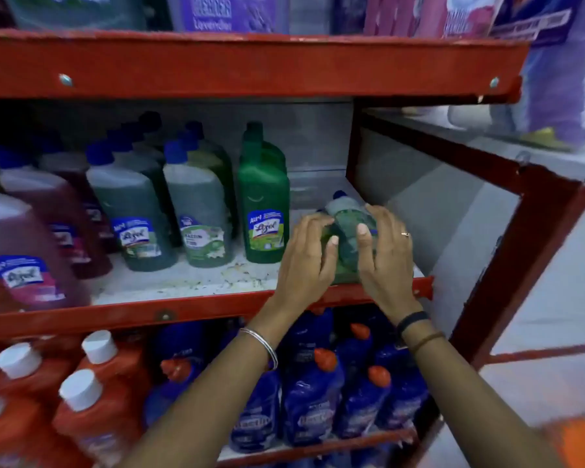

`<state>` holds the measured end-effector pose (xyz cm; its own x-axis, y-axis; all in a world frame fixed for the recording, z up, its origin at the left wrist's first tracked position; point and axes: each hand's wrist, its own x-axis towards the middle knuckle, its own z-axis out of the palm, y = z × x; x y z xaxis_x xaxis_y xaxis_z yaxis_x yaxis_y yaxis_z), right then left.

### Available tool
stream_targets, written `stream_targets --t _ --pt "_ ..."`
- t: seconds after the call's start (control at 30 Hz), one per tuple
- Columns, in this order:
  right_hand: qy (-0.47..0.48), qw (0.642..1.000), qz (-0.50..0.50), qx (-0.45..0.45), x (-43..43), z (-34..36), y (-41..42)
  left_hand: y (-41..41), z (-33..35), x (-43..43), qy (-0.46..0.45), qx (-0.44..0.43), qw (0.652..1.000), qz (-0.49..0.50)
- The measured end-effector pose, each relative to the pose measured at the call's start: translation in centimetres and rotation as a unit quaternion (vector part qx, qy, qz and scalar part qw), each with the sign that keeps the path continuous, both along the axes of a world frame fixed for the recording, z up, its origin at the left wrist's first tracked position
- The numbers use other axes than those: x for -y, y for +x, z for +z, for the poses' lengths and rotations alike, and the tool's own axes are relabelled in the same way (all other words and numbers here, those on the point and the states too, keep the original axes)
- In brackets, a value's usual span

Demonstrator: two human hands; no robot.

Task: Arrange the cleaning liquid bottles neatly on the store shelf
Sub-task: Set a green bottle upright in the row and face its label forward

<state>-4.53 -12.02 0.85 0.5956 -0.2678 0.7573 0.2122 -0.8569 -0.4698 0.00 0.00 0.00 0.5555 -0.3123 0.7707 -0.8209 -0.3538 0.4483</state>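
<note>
A small green bottle with a blue cap (347, 228) stands at the right end of the middle shelf (190, 282). My left hand (306, 255) presses its left side and my right hand (384, 251) cups its right side, so both hold it between them. The bottle's lower half is hidden behind my fingers. To its left stands a tall green bottle (264, 197), then a row of grey-green bottles with blue caps (196, 204), then pink bottles (24, 251) at the far left.
The red shelf frame (250, 65) runs above, with purple and pink packs on top. Below stand blue bottles with orange caps (318, 393) and orange bottles with white caps (92, 410). A red side post (507, 251) and clear panel close the right end.
</note>
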Motion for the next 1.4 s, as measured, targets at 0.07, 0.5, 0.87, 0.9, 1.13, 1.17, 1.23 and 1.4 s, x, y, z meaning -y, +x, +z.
stream_targets --t 0.07,0.5,0.87,0.9,1.13,1.17,1.23,1.4 --pt "0.045 0.999 -0.004 -0.014 0.9 -0.9 0.5 0.3 -0.6 1.4 -0.010 -0.066 0.998 -0.002" --pt "0.274 0.907 0.030 -0.319 4.5 2.7 5.5 1.9 2.1 6.0 -0.088 -0.392 0.913 0.067" --pt "0.503 0.834 0.196 -0.113 0.5 1.2 1.4 -0.6 3.6 0.3 -0.219 -0.494 0.830 -0.141" --pt "0.502 0.837 0.194 -0.097 -0.2 1.0 1.0 -0.9 3.7 -0.4 -0.205 -0.492 0.832 -0.152" --pt "0.455 0.851 0.259 -0.045 -9.5 0.0 -1.3 -4.2 3.0 -10.3 -0.193 -0.406 0.885 -0.119" --pt "0.437 0.855 0.274 -0.048 -10.9 0.2 -1.3 -4.4 2.9 -11.9 -0.198 -0.395 0.890 -0.111" --pt "0.401 0.863 0.301 -0.064 -13.8 0.7 -0.7 -4.5 2.8 -15.3 -0.204 -0.360 0.906 -0.086" --pt "0.300 0.888 0.333 -0.105 -20.6 1.7 2.3 -3.0 2.5 -22.8 -0.199 -0.281 0.939 0.002"
